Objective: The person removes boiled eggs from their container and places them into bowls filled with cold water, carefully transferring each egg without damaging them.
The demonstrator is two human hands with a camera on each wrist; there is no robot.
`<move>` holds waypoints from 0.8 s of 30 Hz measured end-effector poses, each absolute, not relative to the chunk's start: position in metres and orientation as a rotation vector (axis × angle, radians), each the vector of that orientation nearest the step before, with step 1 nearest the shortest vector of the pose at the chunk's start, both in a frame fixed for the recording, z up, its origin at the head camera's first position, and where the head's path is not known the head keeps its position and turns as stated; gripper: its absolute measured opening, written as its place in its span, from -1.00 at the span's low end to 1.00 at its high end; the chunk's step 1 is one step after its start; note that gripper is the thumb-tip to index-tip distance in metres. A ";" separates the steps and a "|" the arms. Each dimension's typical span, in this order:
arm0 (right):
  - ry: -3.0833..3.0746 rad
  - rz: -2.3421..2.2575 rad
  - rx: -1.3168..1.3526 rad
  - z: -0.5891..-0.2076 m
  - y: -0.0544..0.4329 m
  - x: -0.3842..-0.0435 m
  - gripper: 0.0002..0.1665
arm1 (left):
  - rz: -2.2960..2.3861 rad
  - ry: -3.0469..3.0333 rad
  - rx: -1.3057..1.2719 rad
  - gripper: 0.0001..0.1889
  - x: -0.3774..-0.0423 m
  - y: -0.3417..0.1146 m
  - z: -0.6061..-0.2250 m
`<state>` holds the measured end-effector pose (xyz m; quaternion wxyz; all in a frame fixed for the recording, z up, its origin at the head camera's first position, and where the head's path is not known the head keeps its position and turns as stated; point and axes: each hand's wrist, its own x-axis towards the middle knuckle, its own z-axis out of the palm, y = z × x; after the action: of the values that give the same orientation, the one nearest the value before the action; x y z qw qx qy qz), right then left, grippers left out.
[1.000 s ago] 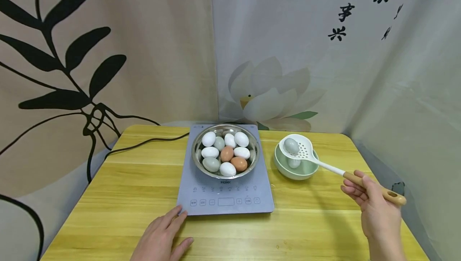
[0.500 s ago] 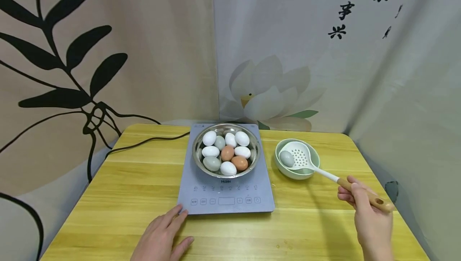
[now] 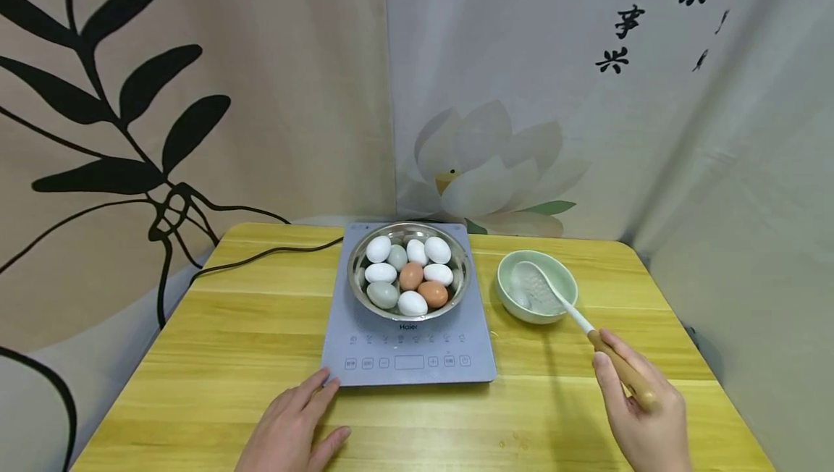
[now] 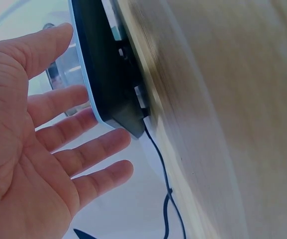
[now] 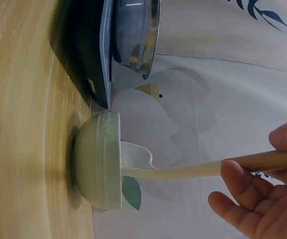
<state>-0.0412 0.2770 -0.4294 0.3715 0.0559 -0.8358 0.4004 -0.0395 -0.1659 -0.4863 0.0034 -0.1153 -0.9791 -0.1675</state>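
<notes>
Yellow wooden desk point(image 3: 195, 385): flat grey cooktop point(image 3: 417, 350) bearing a round steel bowl point(image 3: 461, 281) of eggs point(image 3: 411, 276); beside it, a round pale-green bowl point(image 3: 541, 318). The right hand point(image 3: 651, 421) grips a white, wooden-handled perforated spoon point(image 3: 586, 325) dipping inside; the left hand point(image 3: 289, 425), fingers spread, touches the cooktop.

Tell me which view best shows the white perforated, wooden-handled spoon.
The head view, where the white perforated spoon shows almost end to end. The right wrist view shows it side-on, its lower part hidden by the round pale green bowl; the left wrist view lacks it.
</notes>
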 end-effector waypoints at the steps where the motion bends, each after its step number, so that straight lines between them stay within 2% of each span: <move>1: -2.122 0.988 0.190 -0.431 0.277 -0.042 -0.58 | -0.525 -3.072 -0.360 -0.28 -0.040 -0.166 -0.486; 3: -2.075 0.932 0.266 -0.432 0.277 -0.044 -0.56 | -0.525 -3.074 -0.360 -0.28 -0.040 -0.166 -0.486; 9: -1.937 0.840 0.423 -0.425 0.272 -0.046 -0.73 | -0.520 -3.064 -0.370 -0.28 -0.040 -0.166 -0.486; 24: -1.834 0.996 0.304 -0.413 0.266 -0.037 -0.69 | -0.511 -3.032 -0.380 -0.29 -0.040 -0.166 -0.489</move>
<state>-0.0368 0.2655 -0.4127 0.4936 0.1255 -0.7563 0.4106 -0.0400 -0.1663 -0.4889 0.0216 -0.1226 -0.9784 -0.1649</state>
